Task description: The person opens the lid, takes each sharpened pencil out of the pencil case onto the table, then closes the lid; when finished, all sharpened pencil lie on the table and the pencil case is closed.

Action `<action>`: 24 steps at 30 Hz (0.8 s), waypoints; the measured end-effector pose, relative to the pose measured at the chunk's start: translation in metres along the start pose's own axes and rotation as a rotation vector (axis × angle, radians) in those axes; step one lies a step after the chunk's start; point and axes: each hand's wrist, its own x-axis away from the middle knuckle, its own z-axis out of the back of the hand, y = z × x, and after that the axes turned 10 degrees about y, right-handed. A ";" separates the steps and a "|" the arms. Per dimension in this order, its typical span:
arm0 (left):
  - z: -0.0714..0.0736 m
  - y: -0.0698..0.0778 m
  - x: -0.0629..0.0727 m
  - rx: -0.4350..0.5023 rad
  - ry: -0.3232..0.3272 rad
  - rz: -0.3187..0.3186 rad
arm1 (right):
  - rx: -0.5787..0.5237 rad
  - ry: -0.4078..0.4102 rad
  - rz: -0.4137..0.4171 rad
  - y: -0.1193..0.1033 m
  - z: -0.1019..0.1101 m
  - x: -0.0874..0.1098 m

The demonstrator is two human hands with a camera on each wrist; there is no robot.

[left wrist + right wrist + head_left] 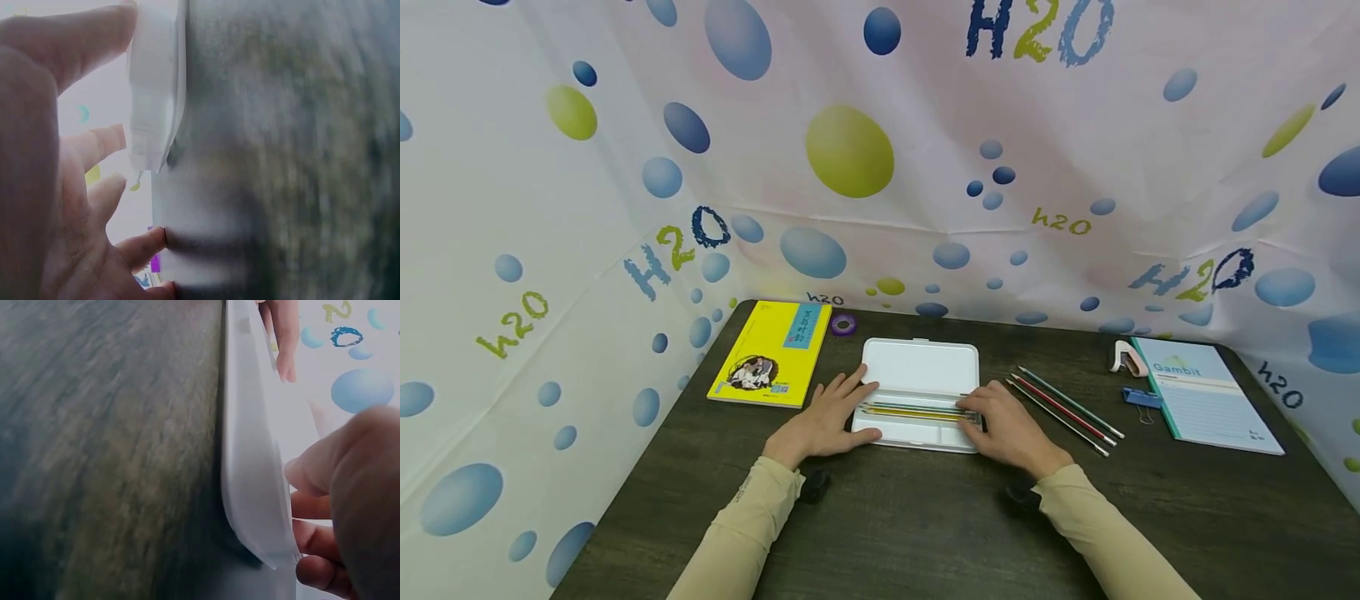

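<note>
A white pencil box [917,364] lies on the table with its lid folded back. Several pencils [917,412], green and yellow among them, lie lengthwise in its tray. Spread fingers of my left hand [827,417] rest at the box's left side, the thumb at the near corner; in the left wrist view that thumb [94,37] reaches the box's wall. My right hand [1007,425] is over the tray's right end, its loosely bent fingers touching the pencil ends. In the right wrist view, its thumb [312,465] is at the near rim.
Three more pencils [1063,408] lie right of the box. Farther right are a blue binder clip [1142,397], a pale pink and white object [1127,360] and a Gambit notebook [1217,396]. A yellow book [775,350] and a purple tape roll [843,324] lie at left.
</note>
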 end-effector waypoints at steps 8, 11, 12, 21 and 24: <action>-0.002 -0.001 -0.001 -0.002 0.009 -0.001 | 0.021 -0.050 -0.002 0.000 -0.002 -0.005; -0.002 -0.001 -0.001 0.000 0.007 -0.001 | 0.015 -0.068 -0.015 0.000 -0.001 -0.007; -0.002 -0.001 -0.001 0.000 0.007 -0.002 | 0.007 -0.072 -0.023 0.000 0.000 -0.007; -0.002 -0.001 -0.001 -0.011 0.007 0.000 | -0.051 -0.099 -0.073 0.003 0.004 -0.003; -0.001 0.000 0.000 -0.007 0.006 0.000 | -0.069 -0.103 -0.080 0.004 0.005 -0.002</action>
